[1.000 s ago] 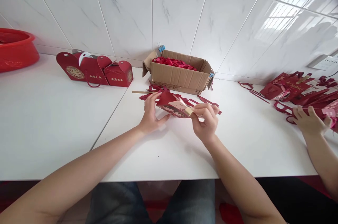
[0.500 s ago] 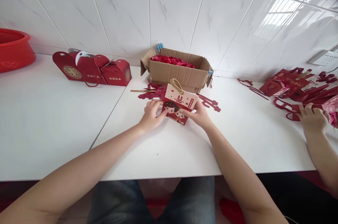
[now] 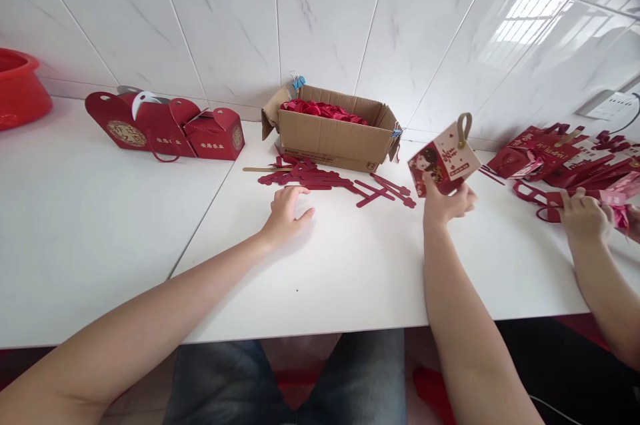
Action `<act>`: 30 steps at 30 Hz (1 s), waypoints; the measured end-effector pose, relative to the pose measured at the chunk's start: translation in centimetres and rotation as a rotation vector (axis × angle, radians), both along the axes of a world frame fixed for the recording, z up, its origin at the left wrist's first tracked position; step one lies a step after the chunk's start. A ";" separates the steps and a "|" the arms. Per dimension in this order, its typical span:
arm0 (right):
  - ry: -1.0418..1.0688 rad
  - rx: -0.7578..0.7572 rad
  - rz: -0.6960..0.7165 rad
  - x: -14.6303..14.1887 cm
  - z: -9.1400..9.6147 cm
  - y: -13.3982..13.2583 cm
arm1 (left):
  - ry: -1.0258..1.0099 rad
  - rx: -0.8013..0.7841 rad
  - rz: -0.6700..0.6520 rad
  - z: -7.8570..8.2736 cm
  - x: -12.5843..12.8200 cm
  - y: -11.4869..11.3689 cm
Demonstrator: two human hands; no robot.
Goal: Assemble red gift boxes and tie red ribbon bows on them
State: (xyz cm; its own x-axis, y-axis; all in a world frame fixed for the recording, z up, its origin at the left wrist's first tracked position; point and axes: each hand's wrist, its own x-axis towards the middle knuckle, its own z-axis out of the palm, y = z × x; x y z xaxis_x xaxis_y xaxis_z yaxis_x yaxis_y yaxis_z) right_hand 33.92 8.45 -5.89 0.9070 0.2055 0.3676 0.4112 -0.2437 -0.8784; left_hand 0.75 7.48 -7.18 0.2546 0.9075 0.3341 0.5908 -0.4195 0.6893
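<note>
My right hand (image 3: 447, 201) grips a small red and cream gift box (image 3: 440, 161) by its lower part, tilted and raised off the table on the right. The box carries cartoon printing, and a gold strap handle stands up from its top. My left hand (image 3: 287, 215) rests on the white table (image 3: 345, 271) with its fingers apart and nothing in them. Just beyond its fingertips lies a heap of dark red paper straps (image 3: 315, 177), with a few more loose straps (image 3: 383, 193) to the right.
Behind the straps stands an open cardboard box (image 3: 335, 138) filled with red ribbon (image 3: 323, 111). Red gift boxes (image 3: 170, 128) line the left back, near a red basin (image 3: 23, 91). At right, a co-worker's hands (image 3: 587, 218) handle a red item beside several red bags (image 3: 560, 155).
My right hand has carried the gift box up and to the right, turning it. The left hand has let go of the box and stays near the straps.
</note>
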 end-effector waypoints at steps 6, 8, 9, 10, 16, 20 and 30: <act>0.220 -0.052 -0.059 3.8 -2.2 -0.3 | -0.029 0.014 -0.009 -0.3 -0.1 0.1; 0.215 -0.040 -0.011 3.8 -2.5 -0.2 | -0.033 0.012 0.004 -0.4 0.1 0.0; 0.209 -0.036 0.026 3.6 -2.6 -0.1 | -0.036 0.008 0.020 -0.4 0.1 -0.1; 0.203 -0.033 0.074 3.5 -2.6 0.1 | -0.039 0.002 0.040 -0.4 0.2 0.0; 0.160 -0.073 0.401 2.4 -2.7 0.4 | -0.057 0.024 0.258 0.2 -1.8 3.1; 0.132 -0.122 0.471 1.9 -2.7 0.4 | -0.099 0.115 0.591 1.6 -5.6 6.7; 0.111 -0.193 0.471 2.2 -3.0 1.0 | -0.004 0.168 0.760 6.3 -12.4 12.4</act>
